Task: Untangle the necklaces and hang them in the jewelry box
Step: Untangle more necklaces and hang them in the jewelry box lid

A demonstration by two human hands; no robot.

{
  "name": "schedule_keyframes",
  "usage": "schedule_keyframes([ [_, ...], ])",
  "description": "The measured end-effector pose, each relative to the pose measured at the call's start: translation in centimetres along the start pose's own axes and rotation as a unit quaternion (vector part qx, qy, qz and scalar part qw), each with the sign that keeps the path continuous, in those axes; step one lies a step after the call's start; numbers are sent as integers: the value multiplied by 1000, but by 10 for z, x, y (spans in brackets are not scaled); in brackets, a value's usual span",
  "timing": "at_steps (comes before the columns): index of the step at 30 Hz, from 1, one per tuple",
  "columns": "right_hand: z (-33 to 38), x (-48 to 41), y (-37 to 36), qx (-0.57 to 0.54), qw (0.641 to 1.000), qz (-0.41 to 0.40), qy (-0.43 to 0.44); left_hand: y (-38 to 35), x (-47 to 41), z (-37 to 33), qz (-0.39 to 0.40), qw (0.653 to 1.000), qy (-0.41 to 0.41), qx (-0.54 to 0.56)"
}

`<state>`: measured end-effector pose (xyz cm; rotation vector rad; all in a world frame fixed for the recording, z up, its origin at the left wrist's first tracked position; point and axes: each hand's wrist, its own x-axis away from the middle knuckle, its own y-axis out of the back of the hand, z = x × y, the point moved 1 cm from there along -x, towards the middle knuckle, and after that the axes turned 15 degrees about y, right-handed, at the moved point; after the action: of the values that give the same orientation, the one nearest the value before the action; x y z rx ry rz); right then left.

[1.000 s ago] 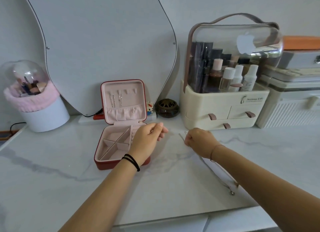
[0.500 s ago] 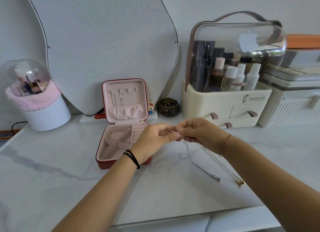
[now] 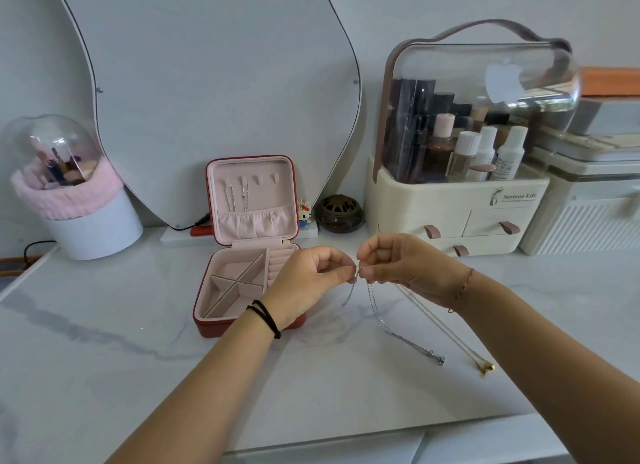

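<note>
both wrists raised; left hand [image 3: 311, 280] and right hand [image 3: 408, 269] meet fingertip-to-fingertip, pinching silver necklace [image 3: 378, 320].

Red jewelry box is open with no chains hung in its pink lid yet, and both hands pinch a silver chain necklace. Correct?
Wrong on the lid: the head view shows two thin silver chains already hanging in the pink lid of the open red jewelry box. The left hand and right hand do pinch the silver chain necklace.

The left hand [image 3: 306, 280] and right hand [image 3: 410, 269] have come together, pinching up the silver necklace [image 3: 380, 323]
</note>
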<state>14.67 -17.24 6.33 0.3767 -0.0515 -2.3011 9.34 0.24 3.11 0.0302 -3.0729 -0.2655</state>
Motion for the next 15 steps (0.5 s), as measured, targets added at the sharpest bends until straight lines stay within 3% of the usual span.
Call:
schedule_keyframes([
  [6,1,2,5,107,994,-14,1,3,0,-1,-5,1000,-8,15],
  [15,11,-4,3,104,994,-41,22,1,8,-8,69,997,17,-15],
])
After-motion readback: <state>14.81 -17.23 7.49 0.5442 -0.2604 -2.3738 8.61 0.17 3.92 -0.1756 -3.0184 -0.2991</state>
